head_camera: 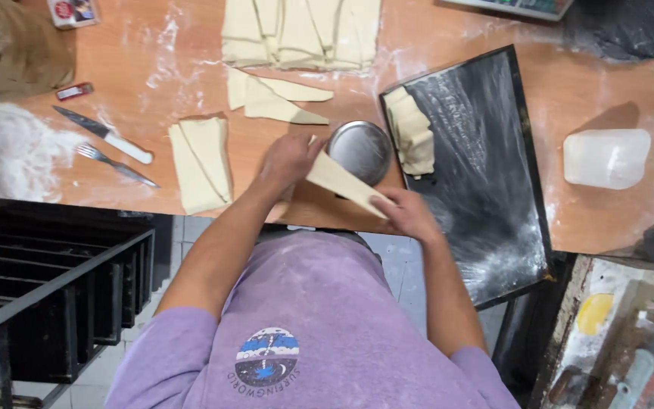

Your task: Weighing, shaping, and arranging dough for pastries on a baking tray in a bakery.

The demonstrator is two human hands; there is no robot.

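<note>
A long pale dough triangle (341,182) is stretched between my hands above the near edge of the floured wooden table (569,98). My left hand (288,160) grips its wide end, my right hand (406,213) pinches its narrow tip. Just behind the strip sits a round metal tin (360,150). A black baking tray (486,174) lies to the right with shaped dough pieces (412,132) at its far left corner.
Cut dough triangles (200,163) lie left of my hands, more (278,98) further back, and a stack of dough sheets (300,30) at the far edge. A knife (104,135), fork (115,164), flour pile (5,151), translucent plastic container (607,157) and dark rack (47,295) surround.
</note>
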